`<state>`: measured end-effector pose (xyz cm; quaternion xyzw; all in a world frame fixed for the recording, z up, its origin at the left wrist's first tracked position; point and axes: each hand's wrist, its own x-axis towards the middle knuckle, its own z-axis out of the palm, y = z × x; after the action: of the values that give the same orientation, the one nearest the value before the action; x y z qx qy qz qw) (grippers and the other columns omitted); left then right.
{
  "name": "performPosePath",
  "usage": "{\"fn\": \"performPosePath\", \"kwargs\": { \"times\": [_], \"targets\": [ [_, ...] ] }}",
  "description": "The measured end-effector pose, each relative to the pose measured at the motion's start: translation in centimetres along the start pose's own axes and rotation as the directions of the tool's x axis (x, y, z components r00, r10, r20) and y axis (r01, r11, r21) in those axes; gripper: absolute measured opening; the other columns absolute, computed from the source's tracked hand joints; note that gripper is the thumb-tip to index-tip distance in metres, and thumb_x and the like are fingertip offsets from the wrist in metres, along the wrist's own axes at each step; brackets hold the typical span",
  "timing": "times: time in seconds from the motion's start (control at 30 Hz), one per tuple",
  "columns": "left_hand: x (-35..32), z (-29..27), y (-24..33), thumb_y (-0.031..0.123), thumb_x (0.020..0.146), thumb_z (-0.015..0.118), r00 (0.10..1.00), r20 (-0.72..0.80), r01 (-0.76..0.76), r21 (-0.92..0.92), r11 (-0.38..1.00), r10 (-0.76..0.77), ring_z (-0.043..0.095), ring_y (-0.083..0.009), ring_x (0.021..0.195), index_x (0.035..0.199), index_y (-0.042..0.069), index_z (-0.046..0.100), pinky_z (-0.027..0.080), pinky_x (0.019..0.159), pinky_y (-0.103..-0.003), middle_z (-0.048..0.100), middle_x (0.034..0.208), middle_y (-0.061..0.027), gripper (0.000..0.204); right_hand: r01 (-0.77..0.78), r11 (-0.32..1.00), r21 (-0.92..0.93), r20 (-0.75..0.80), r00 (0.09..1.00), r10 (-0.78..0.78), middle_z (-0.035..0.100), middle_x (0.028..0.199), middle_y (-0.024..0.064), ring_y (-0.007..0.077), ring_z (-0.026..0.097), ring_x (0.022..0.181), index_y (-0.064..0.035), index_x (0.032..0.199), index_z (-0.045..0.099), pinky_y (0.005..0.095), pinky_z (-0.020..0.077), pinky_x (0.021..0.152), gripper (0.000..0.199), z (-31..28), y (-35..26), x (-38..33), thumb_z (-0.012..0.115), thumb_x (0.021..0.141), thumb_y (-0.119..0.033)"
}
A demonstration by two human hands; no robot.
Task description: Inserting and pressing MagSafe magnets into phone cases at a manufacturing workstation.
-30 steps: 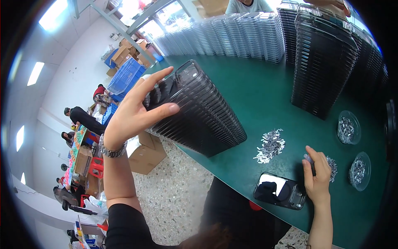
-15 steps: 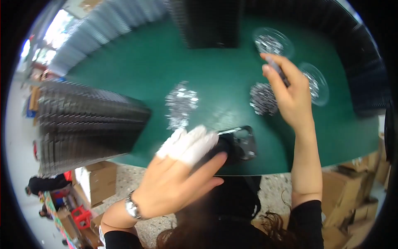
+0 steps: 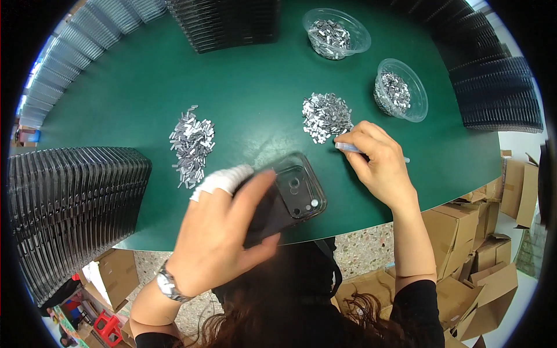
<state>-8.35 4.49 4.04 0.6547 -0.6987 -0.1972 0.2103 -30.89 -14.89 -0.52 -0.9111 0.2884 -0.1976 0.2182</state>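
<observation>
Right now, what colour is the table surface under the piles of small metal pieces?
Dark green. The table shows best in the head view, under both silvery piles.

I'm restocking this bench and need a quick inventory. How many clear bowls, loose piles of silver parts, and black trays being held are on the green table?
Clear plastic bowls of silver parts: 2 (one at the far edge, one nearer the right)
Loose piles of silver parts: 2 (left pile, right pile)
Black tray held by the left hand: 1
Total: 5
</observation>
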Motion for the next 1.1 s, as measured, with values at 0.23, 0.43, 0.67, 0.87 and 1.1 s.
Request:
{"fn": "performPosePath", "kwargs": {
  "times": [0.23, 0.43, 0.67, 0.87, 1.1],
  "targets": [
    [0.2, -3.2, -2.4, 0.046, 0.099, 0.056, 0.868, 0.005, 0.105, -0.979, 0.173, -0.496, 0.064, -0.0241, 0.117, 0.15, -0.006, 0.042, 0.051, 0.102, -0.034, 0.063, 0.13, -0.0232, 0.074, 0.006, 0.993, -0.118, 0.115, 0.993, 0.007, 0.064, 0.09, 0.012, 0.0316, 0.063, 0.085, 0.0003, 0.095, 0.067, 0.0393, 0.0496, 0.074, 0.007, -0.6, -1.3, 1.4, 0.07, 0.09, -0.002],
    [0.8, -2.1, -4.9, 0.018, 0.109, 0.048, 0.862, -0.285, 0.028, -0.798, 0.602, -0.418, 0.061, -0.0163, 0.118, 0.142, -0.008, 0.055, 0.046, 0.103, -0.029, 0.063, 0.137, -0.0122, 0.042, -0.171, 0.983, -0.07, 0.179, 0.967, 0.181, 0.063, 0.093, 0.0143, 0.0356, 0.062, 0.093, -0.0002, 0.1, 0.068, 0.0434, 0.0496, 0.079, 0.011, -1.1, -1.4, 0.9, 0.066, 0.092, -0.007],
    [2.5, -0.3, -7.2, 0.017, 0.108, 0.056, 0.904, -0.191, 0.107, -0.766, 0.634, -0.383, 0.044, -0.0025, 0.079, 0.114, 0.003, 0.061, 0.038, 0.071, -0.019, 0.057, 0.092, 0.0027, 0.017, -0.31, 0.945, -0.104, 0.19, 0.927, 0.325, 0.062, 0.092, 0.0152, 0.0354, 0.062, 0.086, -0.0006, 0.099, 0.067, 0.0418, 0.0488, 0.077, 0.01, -1.1, -3.0, 1.1, 0.067, 0.092, -0.007],
    [2.8, 0.0, -7.1, 0.011, 0.106, 0.058, 0.895, -0.275, -0.048, -0.841, 0.539, -0.351, 0.053, -0.0033, 0.085, 0.114, 0.0, 0.063, 0.043, 0.078, -0.02, 0.063, 0.096, 0.0002, 0.014, -0.476, 0.88, 0.0, 0.131, 0.872, 0.472, 0.066, 0.087, 0.015, 0.0221, 0.06, 0.074, 0.0025, 0.106, 0.069, 0.0343, 0.0476, 0.069, 0.016, -1.8, -2.5, 0.3, 0.068, 0.094, -0.009],
    [2.8, -0.4, -6.5, 0.007, 0.102, 0.062, 0.918, -0.261, -0.006, -0.761, 0.649, -0.298, 0.059, -0.008, 0.088, 0.104, -0.003, 0.068, 0.047, 0.082, -0.023, 0.067, 0.094, -0.0035, 0.012, -0.391, 0.92, -0.028, 0.163, 0.906, 0.39, 0.065, 0.088, 0.0157, 0.0275, 0.062, 0.076, 0.0031, 0.102, 0.068, 0.0367, 0.0482, 0.07, 0.014, -1.2, -2.2, 0.9, 0.068, 0.093, -0.008]
  ]
}}
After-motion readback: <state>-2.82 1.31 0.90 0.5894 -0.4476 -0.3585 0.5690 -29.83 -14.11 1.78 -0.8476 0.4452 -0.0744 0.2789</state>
